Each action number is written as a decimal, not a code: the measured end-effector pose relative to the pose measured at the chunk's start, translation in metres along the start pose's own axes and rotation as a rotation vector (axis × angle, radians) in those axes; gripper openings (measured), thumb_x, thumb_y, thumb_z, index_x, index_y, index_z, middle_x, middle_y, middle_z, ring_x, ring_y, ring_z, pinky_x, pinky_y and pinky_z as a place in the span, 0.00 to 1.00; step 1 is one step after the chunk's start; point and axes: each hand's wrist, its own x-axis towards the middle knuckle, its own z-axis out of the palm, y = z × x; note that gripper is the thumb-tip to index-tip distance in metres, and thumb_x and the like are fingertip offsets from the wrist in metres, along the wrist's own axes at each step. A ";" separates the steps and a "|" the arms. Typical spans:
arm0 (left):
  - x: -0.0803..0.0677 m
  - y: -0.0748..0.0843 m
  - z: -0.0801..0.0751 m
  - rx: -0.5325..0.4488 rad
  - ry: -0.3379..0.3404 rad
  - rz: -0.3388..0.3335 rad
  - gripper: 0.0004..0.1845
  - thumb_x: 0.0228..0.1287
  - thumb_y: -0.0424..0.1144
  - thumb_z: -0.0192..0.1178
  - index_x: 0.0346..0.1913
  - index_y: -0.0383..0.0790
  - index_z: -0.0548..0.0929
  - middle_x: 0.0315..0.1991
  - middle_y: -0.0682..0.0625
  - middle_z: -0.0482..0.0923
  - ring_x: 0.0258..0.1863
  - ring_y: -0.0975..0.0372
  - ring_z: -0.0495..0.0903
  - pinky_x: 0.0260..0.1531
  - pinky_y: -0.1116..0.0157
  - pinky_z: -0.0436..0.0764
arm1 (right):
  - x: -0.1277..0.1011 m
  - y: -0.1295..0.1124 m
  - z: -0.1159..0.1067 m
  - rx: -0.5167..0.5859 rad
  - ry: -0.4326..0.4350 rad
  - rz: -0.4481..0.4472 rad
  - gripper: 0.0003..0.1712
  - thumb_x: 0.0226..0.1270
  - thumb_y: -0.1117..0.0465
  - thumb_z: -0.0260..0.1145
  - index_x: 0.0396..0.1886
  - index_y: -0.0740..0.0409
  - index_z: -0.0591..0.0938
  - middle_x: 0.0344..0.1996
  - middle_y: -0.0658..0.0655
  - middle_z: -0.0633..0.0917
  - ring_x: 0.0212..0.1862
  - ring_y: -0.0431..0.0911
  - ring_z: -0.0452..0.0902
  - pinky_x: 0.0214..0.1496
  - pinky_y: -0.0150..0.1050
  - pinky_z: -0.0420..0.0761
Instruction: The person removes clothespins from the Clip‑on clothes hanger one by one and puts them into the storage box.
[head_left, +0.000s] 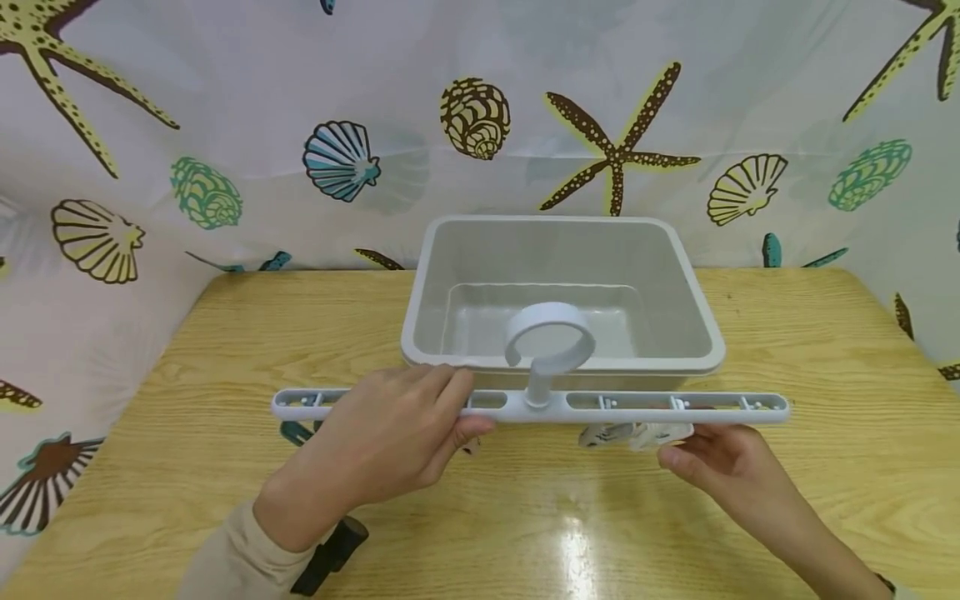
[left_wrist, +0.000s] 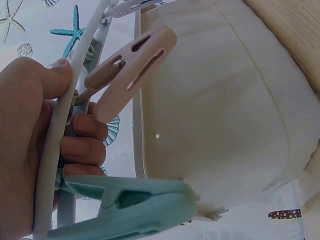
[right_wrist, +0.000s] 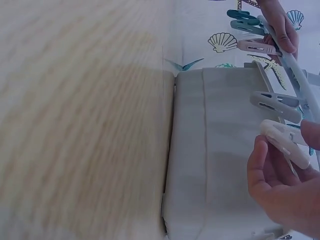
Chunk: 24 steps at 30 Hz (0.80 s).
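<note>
A long pale-blue clip hanger bar (head_left: 637, 406) with a ring hook (head_left: 550, 333) is held level above the wooden table, just in front of a grey plastic bin (head_left: 562, 225). My left hand (head_left: 442, 412) grips the bar left of the hook, thumb on one side and fingers on the other (left_wrist: 75, 145). A pink clip (left_wrist: 130, 70) and a teal clip (left_wrist: 135, 205) hang by that hand. My right hand (head_left: 682, 458) is under the bar's right half and pinches a white clip (right_wrist: 285, 142) that hangs from it. A grey clip (right_wrist: 275, 102) hangs just beyond.
The bin stands at the table's (head_left: 825, 350) far middle, with nothing visible inside. A sea-shell patterned curtain (head_left: 225, 125) closes off the back and sides. A glare spot lies on the near table.
</note>
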 end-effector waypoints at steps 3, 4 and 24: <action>0.000 0.001 0.000 -0.005 -0.011 -0.007 0.29 0.77 0.56 0.23 0.28 0.41 0.67 0.17 0.56 0.56 0.13 0.67 0.58 0.11 0.72 0.57 | 0.001 0.000 0.001 -0.007 -0.003 0.025 0.22 0.70 0.75 0.56 0.62 0.65 0.72 0.54 0.52 0.80 0.51 0.42 0.79 0.50 0.34 0.80; 0.000 0.001 0.000 -0.006 -0.015 -0.010 0.29 0.77 0.56 0.23 0.28 0.41 0.67 0.17 0.56 0.57 0.13 0.67 0.58 0.11 0.72 0.57 | 0.002 0.000 0.002 -0.002 -0.005 0.033 0.21 0.70 0.75 0.56 0.62 0.65 0.73 0.54 0.52 0.80 0.52 0.43 0.79 0.50 0.35 0.80; -0.003 0.000 -0.002 -0.065 -0.042 -0.039 0.29 0.76 0.58 0.25 0.27 0.42 0.66 0.16 0.58 0.56 0.12 0.67 0.58 0.10 0.71 0.57 | 0.004 0.003 0.003 0.203 -0.085 0.059 0.17 0.69 0.78 0.54 0.56 0.71 0.70 0.45 0.60 0.82 0.48 0.50 0.82 0.46 0.47 0.82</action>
